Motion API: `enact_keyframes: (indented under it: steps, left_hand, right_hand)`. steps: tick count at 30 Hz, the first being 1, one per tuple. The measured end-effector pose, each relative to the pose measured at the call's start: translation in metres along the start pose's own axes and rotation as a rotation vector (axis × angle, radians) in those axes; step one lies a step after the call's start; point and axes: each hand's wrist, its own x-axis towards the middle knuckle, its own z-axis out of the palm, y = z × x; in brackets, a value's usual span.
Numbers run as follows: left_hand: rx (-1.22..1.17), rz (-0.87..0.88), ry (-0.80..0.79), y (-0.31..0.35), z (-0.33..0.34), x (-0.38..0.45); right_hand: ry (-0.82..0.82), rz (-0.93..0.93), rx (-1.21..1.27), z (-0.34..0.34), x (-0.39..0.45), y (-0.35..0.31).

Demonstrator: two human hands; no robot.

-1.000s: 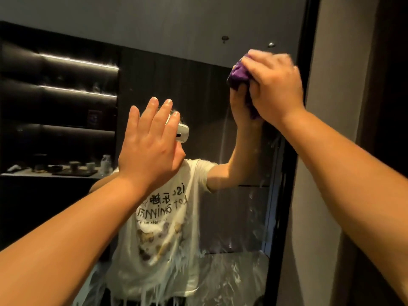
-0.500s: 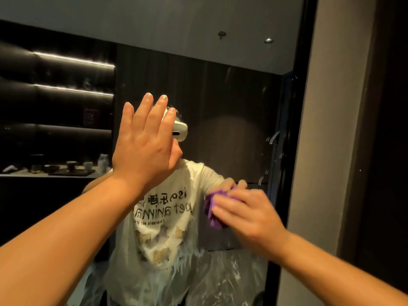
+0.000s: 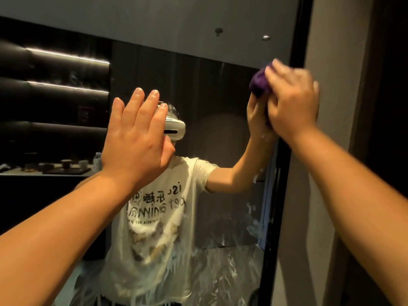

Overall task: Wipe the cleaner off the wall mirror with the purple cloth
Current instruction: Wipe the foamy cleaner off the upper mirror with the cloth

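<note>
Half a second ago the right hand (image 3: 291, 100) was low on the mirror (image 3: 220, 133), at about chest height of the reflected figure; it is now high up near the mirror's right edge, close to where it was a second ago. The left hand (image 3: 138, 138) has barely shifted.

The right hand is clenched around the purple cloth (image 3: 259, 83), bunched into a wad that shows only at the fingertips, and it presses the cloth against the glass just inside the dark frame (image 3: 284, 173). The hand is blurred. Its forearm rises steeply from the lower right corner of the view. The left hand is released and flat, fingers together and pointing up, at the middle of the mirror; whether the palm touches the glass I cannot tell. Its forearm comes in from the lower left.

The upper glass looks mostly clear, with faint streaks. White cleaner (image 3: 220, 274) covers the lower part of the mirror in smears and runs, and a few drips (image 3: 251, 206) hang near the right edge, below the cloth. The mirror reflects a person in a white printed T-shirt (image 3: 159, 208), a dark wall with lit shelves (image 3: 66, 58), and a counter (image 3: 44, 172) with cups. To the right of the frame stands a plain beige wall (image 3: 326, 51), then a dark panel.
</note>
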Motion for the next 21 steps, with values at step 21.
enact_keyframes:
  steps: [21]
  left_hand:
    - [0.015,0.010,-0.013,-0.003,-0.004,0.000]
  right_hand:
    - [0.289,-0.038,0.302,-0.012,0.038,-0.051]
